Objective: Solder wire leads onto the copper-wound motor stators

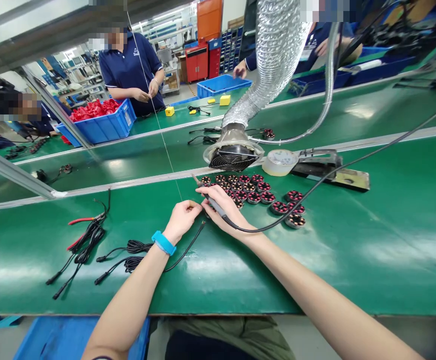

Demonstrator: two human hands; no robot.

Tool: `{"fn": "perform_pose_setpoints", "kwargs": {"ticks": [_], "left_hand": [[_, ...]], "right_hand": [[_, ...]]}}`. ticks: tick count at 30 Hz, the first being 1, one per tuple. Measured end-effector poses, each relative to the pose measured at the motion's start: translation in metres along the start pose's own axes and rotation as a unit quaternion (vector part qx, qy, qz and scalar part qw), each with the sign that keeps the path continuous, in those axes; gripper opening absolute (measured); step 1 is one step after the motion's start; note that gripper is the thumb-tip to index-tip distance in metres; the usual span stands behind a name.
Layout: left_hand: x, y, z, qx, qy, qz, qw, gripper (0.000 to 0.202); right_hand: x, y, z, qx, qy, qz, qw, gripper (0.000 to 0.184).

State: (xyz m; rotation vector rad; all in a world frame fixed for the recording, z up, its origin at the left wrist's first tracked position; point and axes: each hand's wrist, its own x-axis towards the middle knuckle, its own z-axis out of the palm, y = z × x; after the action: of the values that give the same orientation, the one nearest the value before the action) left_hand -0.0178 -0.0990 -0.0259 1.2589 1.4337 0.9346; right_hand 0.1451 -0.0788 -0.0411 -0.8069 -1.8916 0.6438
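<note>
My right hand (221,205) is closed around a soldering iron (216,206), its tip pointing up and left. My left hand (182,217), with a blue band on the wrist, pinches close beside the right fingertips. A thin solder wire (164,142) comes down from above and ends at the left hand. Whatever small dark piece lies between the two hands is mostly hidden by fingers. Just beyond the right hand stand several round motor stators (253,197) with red and copper windings. Below the hands, a black cable (190,247) with bared ends curves over the green bench.
Coiled black cables (137,246) and red-handled pliers (81,220) lie to the left. A fume extractor duct (236,150) hangs behind the stators, near a tape roll (280,162) and a black tool (330,170). Co-workers sit or stand across the bench (371,220), by blue bins (105,125).
</note>
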Motion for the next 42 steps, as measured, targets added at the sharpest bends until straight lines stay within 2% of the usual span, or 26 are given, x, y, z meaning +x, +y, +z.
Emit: {"fn": "perform_pose_setpoints", "kwargs": {"ticks": [11,19,23,30,42], "left_hand": [[0.001,0.001,0.0,-0.019,-0.015,-0.038,0.999,0.021],[0.002,0.0,-0.001,-0.038,0.026,-0.077,0.996,0.023],[0.001,0.001,-0.002,-0.026,0.026,-0.084,0.996,0.023],[0.0,0.004,-0.002,-0.002,0.028,-0.083,0.996,0.022],[-0.001,0.004,-0.002,-0.01,0.018,-0.091,0.996,0.024]], "right_hand": [[-0.012,0.003,0.004,0.018,0.03,0.018,0.999,0.04],[-0.014,0.0,-0.007,0.006,0.068,0.057,0.996,0.04],[-0.016,0.001,-0.011,0.02,0.049,0.075,0.996,0.042],[-0.015,0.001,-0.007,0.073,-0.003,0.059,0.996,0.049],[-0.009,0.0,0.0,0.056,0.019,0.048,0.997,0.052]]}}
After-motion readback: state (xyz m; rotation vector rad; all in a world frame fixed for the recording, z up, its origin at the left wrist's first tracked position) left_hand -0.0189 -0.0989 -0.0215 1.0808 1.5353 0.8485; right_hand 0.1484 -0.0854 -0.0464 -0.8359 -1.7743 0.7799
